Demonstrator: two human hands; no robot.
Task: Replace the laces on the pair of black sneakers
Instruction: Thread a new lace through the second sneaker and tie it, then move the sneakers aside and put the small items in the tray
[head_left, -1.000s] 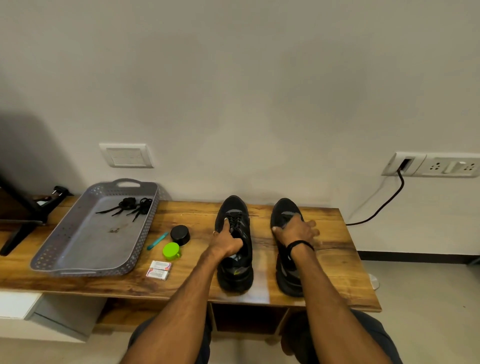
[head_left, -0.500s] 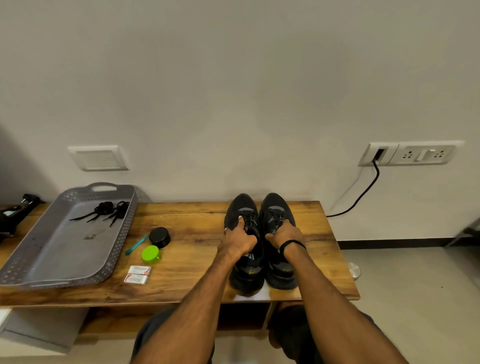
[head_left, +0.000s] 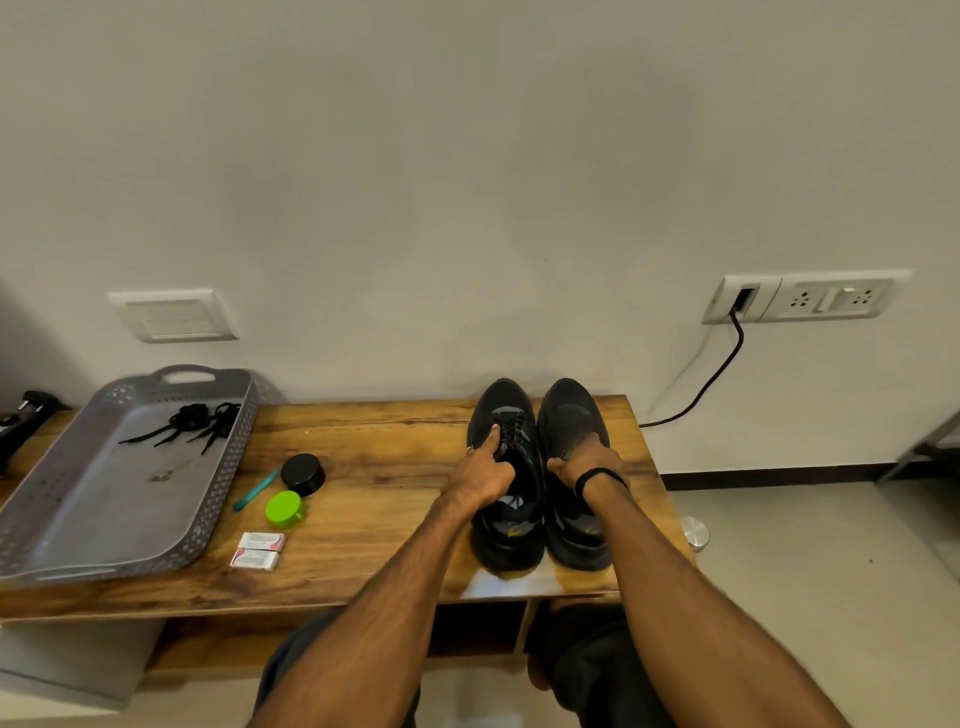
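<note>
Progress: sneakers are standing side by side on the desk (head_left: 395, 467), right of centre, just beside each other. Left sneaker (head_left: 511, 525) is showing a lace threaded through its eyelets. Right sneaker (head_left: 576, 530) is having its lacing area covered by the hand, so its lacing cannot be told. Two bundled black laces (head_left: 195, 423) are lying at the far end of the tray (head_left: 236, 452), well apart from the shoes. Whether these are the spare set or the removed set cannot be told, so the task is judged to be standing either before unlacing or after relacing.

Orientation: both toes are pointing away from the person, toward the wall; both heels are sitting near the front edge of the desk. Long axes are running front to back, roughly parallel.

Hand state: left hand (head_left: 485, 475) is gripping the left sneaker at its opening, index finger lying straight along the lace. Right hand (head_left: 584, 462) is curling over the right sneaker at its tongue and holding it
</note>
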